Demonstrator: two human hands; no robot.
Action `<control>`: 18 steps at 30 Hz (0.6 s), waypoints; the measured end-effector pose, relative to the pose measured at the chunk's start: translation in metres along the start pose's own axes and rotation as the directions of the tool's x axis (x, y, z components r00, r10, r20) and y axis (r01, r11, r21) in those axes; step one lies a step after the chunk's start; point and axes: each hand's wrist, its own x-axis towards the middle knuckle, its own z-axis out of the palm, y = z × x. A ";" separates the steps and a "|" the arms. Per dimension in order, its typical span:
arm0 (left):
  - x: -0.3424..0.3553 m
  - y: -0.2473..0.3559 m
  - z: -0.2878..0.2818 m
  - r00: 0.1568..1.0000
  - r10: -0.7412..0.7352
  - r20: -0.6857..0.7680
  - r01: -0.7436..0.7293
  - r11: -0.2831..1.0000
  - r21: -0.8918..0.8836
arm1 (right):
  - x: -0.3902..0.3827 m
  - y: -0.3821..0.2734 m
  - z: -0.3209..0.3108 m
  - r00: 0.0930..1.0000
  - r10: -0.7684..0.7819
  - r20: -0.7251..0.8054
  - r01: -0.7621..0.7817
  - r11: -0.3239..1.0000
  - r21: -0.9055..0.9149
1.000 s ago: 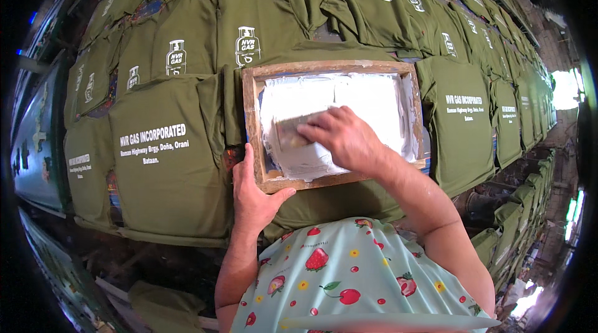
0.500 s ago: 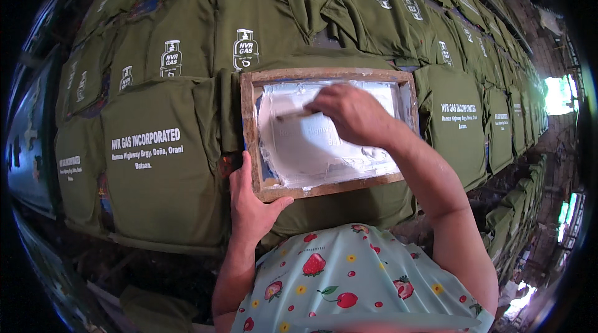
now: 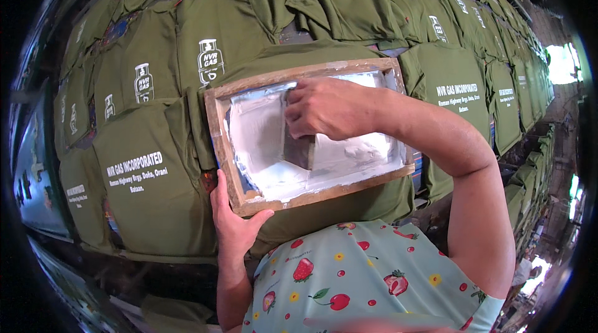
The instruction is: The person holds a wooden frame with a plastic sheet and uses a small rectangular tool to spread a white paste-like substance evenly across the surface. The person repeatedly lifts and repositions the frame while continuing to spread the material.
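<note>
A wooden screen printing frame point(image 3: 220, 140) lies tilted slightly on a green shirt point(image 3: 349, 209). White ink point(image 3: 258, 127) covers the mesh inside it, thicker toward the right. My right hand point(image 3: 330, 109) is closed round a squeegee point(image 3: 300, 153), whose blade rests on the mesh near the middle; the fingers hide its upper part. At the frame's near left corner, my left hand point(image 3: 237, 224) holds the wood, thumb along the near rail and fingers up the left side.
Green shirts with white lettering lie left point(image 3: 140, 183) and right point(image 3: 458, 90) of the frame. Farther back, more shirts point(image 3: 208, 34) carry a white gas-cylinder print. Additional shirts point(image 3: 529, 202) line a lower row at the right.
My right hand has turned the squeegee from lying near the far left to standing across the mesh, lower and nearer the middle. The lettering in the mesh is now coated over. My view has shifted.
</note>
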 end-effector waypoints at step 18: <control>-0.004 -0.011 0.006 0.993 -0.096 0.063 0.110 0.951 -0.290 | -0.188 -0.106 0.065 0.806 0.487 -0.337 -0.509 0.860 0.025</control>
